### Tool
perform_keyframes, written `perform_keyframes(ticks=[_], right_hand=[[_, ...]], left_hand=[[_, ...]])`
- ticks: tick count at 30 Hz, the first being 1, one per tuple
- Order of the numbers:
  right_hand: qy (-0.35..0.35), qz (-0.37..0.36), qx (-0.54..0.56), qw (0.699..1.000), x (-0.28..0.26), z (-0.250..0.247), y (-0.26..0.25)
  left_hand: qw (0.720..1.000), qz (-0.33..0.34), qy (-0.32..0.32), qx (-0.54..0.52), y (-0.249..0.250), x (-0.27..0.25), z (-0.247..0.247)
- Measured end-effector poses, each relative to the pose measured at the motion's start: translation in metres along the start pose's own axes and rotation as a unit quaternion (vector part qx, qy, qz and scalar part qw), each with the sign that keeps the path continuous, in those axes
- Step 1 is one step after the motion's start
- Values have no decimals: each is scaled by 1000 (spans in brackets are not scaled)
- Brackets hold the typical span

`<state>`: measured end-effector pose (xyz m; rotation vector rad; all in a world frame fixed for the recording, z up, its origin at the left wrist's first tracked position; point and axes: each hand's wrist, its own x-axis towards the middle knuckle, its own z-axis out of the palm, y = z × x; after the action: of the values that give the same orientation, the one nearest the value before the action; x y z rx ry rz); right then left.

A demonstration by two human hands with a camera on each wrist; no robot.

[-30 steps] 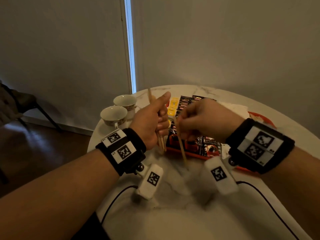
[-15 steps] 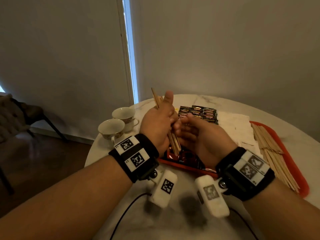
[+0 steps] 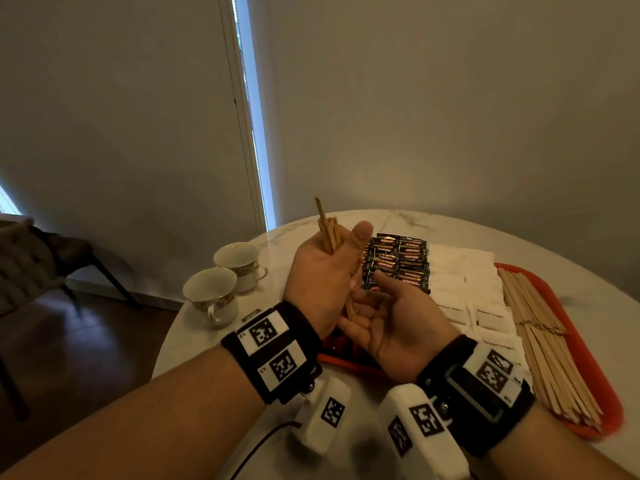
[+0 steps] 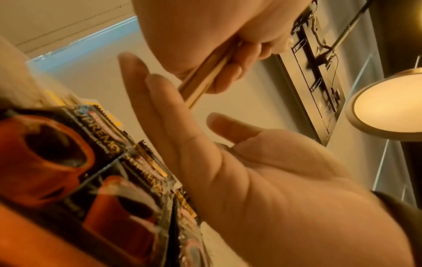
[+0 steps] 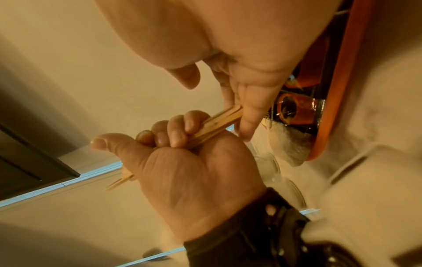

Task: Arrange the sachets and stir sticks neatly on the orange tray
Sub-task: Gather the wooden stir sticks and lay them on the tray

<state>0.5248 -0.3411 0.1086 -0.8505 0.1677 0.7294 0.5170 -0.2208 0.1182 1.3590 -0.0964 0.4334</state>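
Stir sticks in a small bundle (image 3: 328,233) stand nearly upright in the left hand (image 3: 323,282), whose fingers are curled round them; the right-wrist view shows those fingers wrapped over the wood (image 5: 212,126), while from the head camera the fist covers the middle of the bundle and only its top and a short lower end show. How many sticks are in the bundle cannot be counted. The right hand (image 3: 398,323) lies just beside and below, palm up with its fingers loosely spread and holding nothing; the bundle's lower end meets its fingers (image 4: 160,101), though whether wood and skin truly touch is hard to judge through the blur. Both hands hover over the near left part of the orange tray (image 3: 595,344), hiding that end of it apart from a strip of rim. On the tray, dark coffee sachets (image 3: 398,261) lie in rows at the far left, partly behind the left hand; white sachets (image 3: 464,285) fill the middle, their print too small to read; a loose fan of more stir sticks (image 3: 540,341) lies along the right side. The right forearm cuts off the tray's near edge. Two teacups (image 3: 225,282) stand on the round marble counter (image 3: 450,223) to the left of the tray, near each other. The left-wrist view is smeared, showing coffee packets (image 4: 68,162) close up and out of focus.
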Motion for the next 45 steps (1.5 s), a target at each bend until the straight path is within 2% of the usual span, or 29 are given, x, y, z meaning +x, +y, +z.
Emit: perform_keyframes(ticks=[6, 8, 12, 17, 20, 24, 26, 30, 35, 37, 39, 41, 43, 45], right_hand=[[-19, 11, -20, 1000, -4, -1, -2], [-33, 11, -71, 997, -8, 0, -6], [-65, -18, -191, 979, -19, 4, -25], [-166, -31, -239, 956, -36, 9, -42], [-164, -50, -238, 956, -35, 9, -42], [-133, -91, -200, 966, -33, 9, -36], [-141, -92, -186, 968, -34, 9, -36], [-141, -97, -237, 956, -38, 8, -46], [-100, -154, -302, 935, -40, 13, -46], [-88, -128, -259, 953, -33, 7, -44], [-91, -57, -191, 976, -26, 2, -40], [-88, -5, -151, 985, -24, -1, -36], [-95, 5, -124, 988, -24, 0, -32], [-85, -18, -119, 989, -27, 3, -32]], left_hand=[[999, -10, -41, 19, 6, -6, 4], [998, -17, -41, 37, 11, -9, 4], [989, 31, -54, 135, 16, -12, 0], [967, 35, -127, 220, 23, -13, -1], [947, 57, -145, 281, 25, -17, 0], [941, 70, -151, 294, 22, -15, 0], [935, 74, -153, 313, 23, -15, 0], [926, 89, -149, 335, 20, -11, -1], [925, 66, -135, 350, 18, -11, 1], [930, 65, -131, 336, 18, -14, 1], [958, 61, -102, 261, 24, -13, 3], [976, 64, -73, 196, 32, -8, 7], [981, 78, -68, 163, 38, -6, 11], [982, 98, -69, 144, 40, -5, 10]])
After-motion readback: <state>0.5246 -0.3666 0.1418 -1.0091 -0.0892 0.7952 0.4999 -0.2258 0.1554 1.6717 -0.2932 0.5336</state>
